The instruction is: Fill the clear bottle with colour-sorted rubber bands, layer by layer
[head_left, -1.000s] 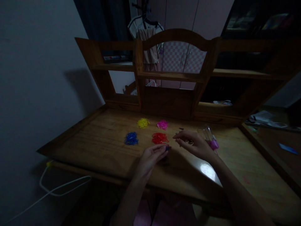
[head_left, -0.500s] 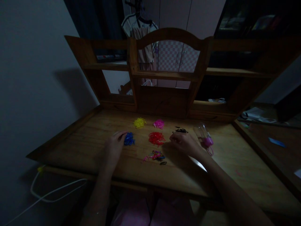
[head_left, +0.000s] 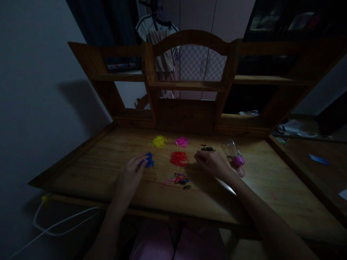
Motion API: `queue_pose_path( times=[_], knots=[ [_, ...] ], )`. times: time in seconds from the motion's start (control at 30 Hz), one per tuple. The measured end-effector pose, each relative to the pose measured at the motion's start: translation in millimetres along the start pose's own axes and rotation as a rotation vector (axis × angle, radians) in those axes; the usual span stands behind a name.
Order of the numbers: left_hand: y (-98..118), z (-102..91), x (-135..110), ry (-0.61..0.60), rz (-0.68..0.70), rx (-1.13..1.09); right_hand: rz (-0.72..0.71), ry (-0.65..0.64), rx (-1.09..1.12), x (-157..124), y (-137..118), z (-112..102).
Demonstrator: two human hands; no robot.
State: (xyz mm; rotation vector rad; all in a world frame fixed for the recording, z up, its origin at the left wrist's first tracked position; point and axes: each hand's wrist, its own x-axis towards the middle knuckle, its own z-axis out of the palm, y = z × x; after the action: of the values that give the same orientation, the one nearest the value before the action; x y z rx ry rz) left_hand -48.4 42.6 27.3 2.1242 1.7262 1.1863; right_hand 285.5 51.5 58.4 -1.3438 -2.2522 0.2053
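A small pile of blue rubber bands point(head_left: 149, 160) lies left of centre on the wooden desk. The thumb and fingertips of my left hand point(head_left: 132, 171) close on its left edge, with some blue showing between them. Across the desk my right hand point(head_left: 210, 162) rests with its fingers curled together, and whatever they hold is hidden. Just behind it sits a pile of black rubber bands point(head_left: 208, 148), partly covered by the hand. Between my hands lie a red pile point(head_left: 179, 159) and, nearer me, a mixed-colour pile point(head_left: 179, 178).
Yellow bands point(head_left: 159, 141) and pink bands point(head_left: 181, 141) form two piles farther back. A clear bottle with a purple cap point(head_left: 238, 160) lies on its side at the right. Wooden shelves point(head_left: 187, 86) rise along the desk's back edge. A white cable point(head_left: 65, 221) hangs at the lower left.
My left hand has turned slightly, its fingers now reaching farther over the blue pile's edge. My right hand keeps nearly the same pose beside the black bands. The view has shifted slightly.
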Motion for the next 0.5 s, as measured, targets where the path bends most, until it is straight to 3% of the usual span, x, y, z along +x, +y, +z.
queue_pose_path(
  times=[0.13, 0.27, 0.5],
  knots=[
    [26, 2.0, -32, -0.099, -0.041, -0.043, 0.021, 0.031, -0.073, -1, 0, -2],
    [41, 19.4, -57, -0.224, -0.137, -0.076, 0.013, 0.031, -0.099, -1, 4, 2],
    [46, 39.8, -52, -0.311, -0.159, -0.074, 0.047, 0.093, -0.123, -1, 10, 6]
  ],
)
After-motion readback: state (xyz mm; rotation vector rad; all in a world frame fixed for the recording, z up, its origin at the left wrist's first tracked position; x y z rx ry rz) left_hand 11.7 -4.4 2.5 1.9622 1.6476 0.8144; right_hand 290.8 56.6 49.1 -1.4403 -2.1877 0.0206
